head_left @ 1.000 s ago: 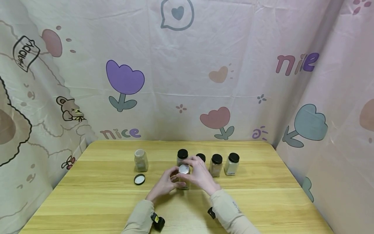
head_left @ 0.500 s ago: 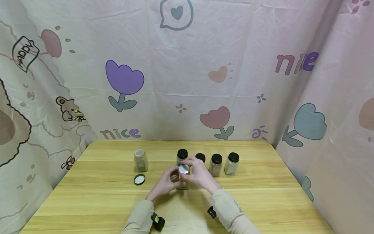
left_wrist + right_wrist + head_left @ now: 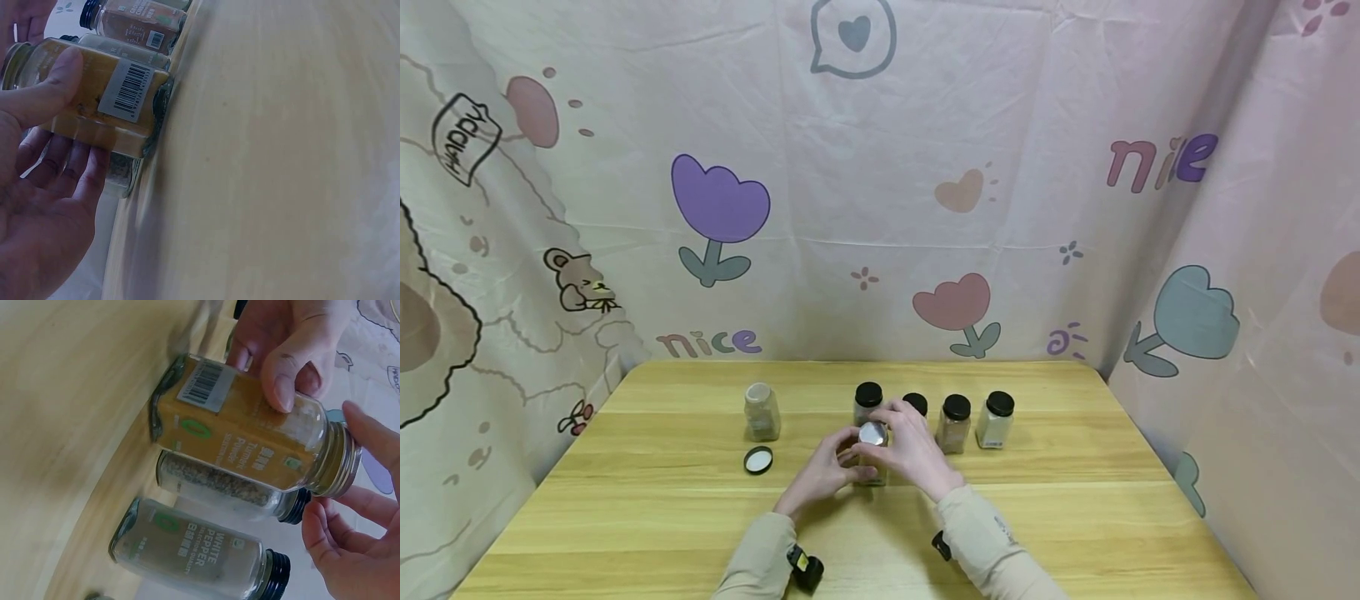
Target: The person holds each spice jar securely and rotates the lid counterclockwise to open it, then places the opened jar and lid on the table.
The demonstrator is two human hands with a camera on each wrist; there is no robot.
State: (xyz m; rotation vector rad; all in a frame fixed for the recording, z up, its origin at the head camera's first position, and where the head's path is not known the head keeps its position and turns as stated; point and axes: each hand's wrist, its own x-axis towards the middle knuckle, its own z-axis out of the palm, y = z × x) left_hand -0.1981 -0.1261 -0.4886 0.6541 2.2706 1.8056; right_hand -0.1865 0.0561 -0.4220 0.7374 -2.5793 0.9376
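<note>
A square glass spice jar of orange-yellow turmeric powder (image 3: 219, 425) stands upright on the wooden table, its top silvery (image 3: 872, 433) with no black cap on it. My left hand (image 3: 822, 477) grips the jar's body, thumb along one side and fingers curled round the other. At the jar's rim, my right hand (image 3: 913, 448) pinches with its thumb on one side and fingertips on the other. Its palm partly hides the jars behind in the head view. A loose black lid (image 3: 758, 460), white inside, lies to the left, in front of an uncapped glass jar (image 3: 762, 414).
Several black-capped jars stand in a row behind and to the right, among them a white pepper jar (image 3: 194, 544), a jar of coarse grains (image 3: 215, 484) and a pale one (image 3: 996, 421). A printed curtain (image 3: 820, 200) hangs behind the table's far edge.
The right hand has shifted very slightly at the jar's rim, and the glint on the silvery top differs. The left hand, jar and other things stay in place.
</note>
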